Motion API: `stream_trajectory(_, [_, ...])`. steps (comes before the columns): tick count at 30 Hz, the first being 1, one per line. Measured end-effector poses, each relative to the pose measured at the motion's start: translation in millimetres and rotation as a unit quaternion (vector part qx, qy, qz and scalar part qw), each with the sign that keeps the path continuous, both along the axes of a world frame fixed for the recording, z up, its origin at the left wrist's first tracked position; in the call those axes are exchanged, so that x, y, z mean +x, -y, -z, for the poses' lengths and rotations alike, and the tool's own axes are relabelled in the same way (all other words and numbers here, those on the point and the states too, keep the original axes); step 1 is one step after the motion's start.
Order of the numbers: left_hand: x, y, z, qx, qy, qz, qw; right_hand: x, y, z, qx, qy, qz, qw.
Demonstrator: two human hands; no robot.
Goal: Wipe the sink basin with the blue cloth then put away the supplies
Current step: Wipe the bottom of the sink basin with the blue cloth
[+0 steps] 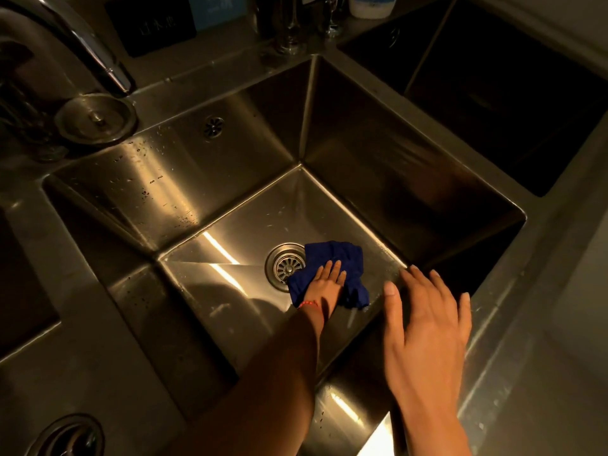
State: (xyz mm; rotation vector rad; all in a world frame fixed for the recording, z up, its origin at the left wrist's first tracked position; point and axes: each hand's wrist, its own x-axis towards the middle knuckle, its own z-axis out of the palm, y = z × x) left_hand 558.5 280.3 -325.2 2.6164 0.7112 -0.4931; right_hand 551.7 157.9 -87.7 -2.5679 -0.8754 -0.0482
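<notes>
The left hand (324, 284) reaches down into the sink (230, 179) and presses the blue cloth (348, 258) flat-fingered on the basin floor, just right of the drain (285, 266), the cloth overlapping its rim. The right hand (427, 327) hovers above the sink's near right edge, its grip wide, fingers spread, holding nothing.

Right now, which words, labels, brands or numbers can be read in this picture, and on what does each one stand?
None can be read with certainty.
Dark sign behind the faucet: pale characters, too blurred to read.
Blue card beside it: print too blurred.
White bottle at the top edge: label cut off, unreadable.
</notes>
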Motion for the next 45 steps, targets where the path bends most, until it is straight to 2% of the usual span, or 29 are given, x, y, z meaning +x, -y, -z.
stream_trajectory(6, [25,-20,2,0.042,-0.024,0.034,0.998,1,1,3,-0.006,0.001,-0.002,1.000])
stream_trajectory(20, [48,-68,2,0.086,-0.035,0.028,0.995,3,0,5,0.005,0.001,-0.003,1.000])
stream_trajectory(33, [21,-113,-3,0.106,-0.045,-0.050,0.992,4,1,6,0.006,-0.002,-0.007,1.000])
stream_trajectory(45, [-1,-118,2,0.110,-0.057,-0.081,0.989,3,1,6,-0.005,0.000,0.000,1.000])
